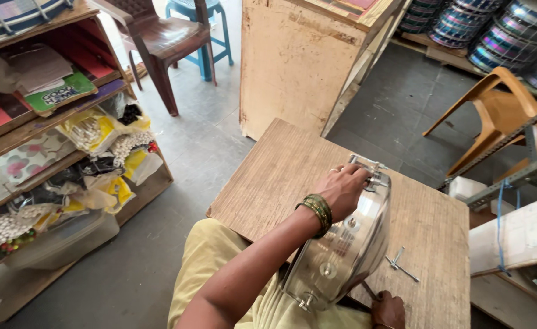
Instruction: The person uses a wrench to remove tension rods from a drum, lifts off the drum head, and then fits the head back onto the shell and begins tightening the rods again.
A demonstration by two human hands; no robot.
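Left hand (pixel 343 189) grips drum (pixel 341 244) top rim, right hand (pixel 388 309) grasp unclear; tilted at table (pixel 268 176) near edge, drum may slip off.

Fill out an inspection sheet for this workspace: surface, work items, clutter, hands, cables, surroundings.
Surface: bare wooden table.
Job's things: shiny metal drum frame standing on edge, tilted, with tension fittings along its rim.
Clutter: small metal T-key lying beside the frame.
Grippers: left hand grips the frame's top fitting; right hand at the frame's lower edge, grasp unclear.
Cables: nothing seen.
Surroundings: shelves of bagged goods, brown chair, orange chair, wooden crate.
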